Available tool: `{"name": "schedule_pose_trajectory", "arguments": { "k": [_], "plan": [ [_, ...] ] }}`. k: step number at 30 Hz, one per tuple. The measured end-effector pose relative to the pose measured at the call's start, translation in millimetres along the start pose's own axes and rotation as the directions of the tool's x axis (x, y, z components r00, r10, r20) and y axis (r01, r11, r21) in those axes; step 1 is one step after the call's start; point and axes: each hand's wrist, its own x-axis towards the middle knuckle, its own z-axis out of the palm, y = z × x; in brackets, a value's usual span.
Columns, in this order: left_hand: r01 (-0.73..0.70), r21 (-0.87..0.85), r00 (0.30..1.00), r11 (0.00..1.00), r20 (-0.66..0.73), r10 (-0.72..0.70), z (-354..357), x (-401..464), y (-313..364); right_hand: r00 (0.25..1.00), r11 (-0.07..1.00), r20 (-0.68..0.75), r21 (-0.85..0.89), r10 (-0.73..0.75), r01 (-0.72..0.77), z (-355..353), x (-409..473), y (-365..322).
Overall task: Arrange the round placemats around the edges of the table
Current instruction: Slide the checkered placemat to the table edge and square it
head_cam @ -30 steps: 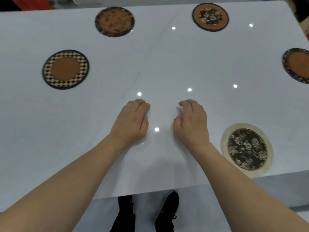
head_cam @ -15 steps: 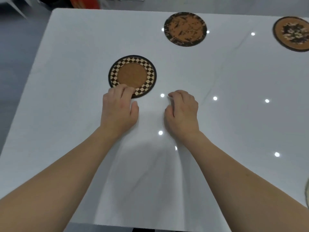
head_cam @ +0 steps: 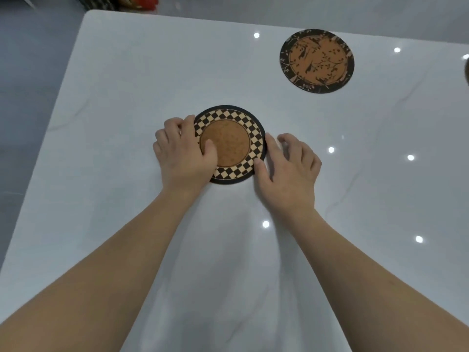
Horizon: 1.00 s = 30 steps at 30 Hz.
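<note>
A round placemat with a checkered black-and-tan ring and a brown centre (head_cam: 234, 138) lies flat on the white table (head_cam: 127, 80), left of the middle. My left hand (head_cam: 184, 153) grips its left edge, thumb pressed on the brown centre and fingers curled over the rim. My right hand (head_cam: 291, 168) touches its right rim with thumb and index fingertip, the other fingers spread on the table. A second round placemat, brown with dark branch patterns (head_cam: 317, 60), lies toward the far right.
The table's left edge runs diagonally from far to near, with grey floor (head_cam: 28, 72) beyond it. A sliver of another dark placemat (head_cam: 467, 74) shows at the right frame border. Ceiling lights reflect as bright dots on the glossy top.
My view swung left and both hands moved forward to the checkered placemat. The left hand went from touching its near rim to gripping its left side; the right hand reached its right rim.
</note>
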Motion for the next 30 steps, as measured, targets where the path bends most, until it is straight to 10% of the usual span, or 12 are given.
{"name": "schedule_pose_trajectory", "arguments": {
  "k": [13, 30],
  "plan": [
    [-0.005, -0.286, 0.997, 0.958, -0.079, -0.018, 1, 0, -5, 0.997, 0.927, -0.073, 0.375, 0.04, -0.01, -4, -2, 6],
    [0.086, -0.426, 0.995, 0.9, 0.075, -0.06, -19, -62, 24, 0.999, 0.969, -0.005, 0.243, 0.039, -0.037, -26, -33, 26]
  ]
}}
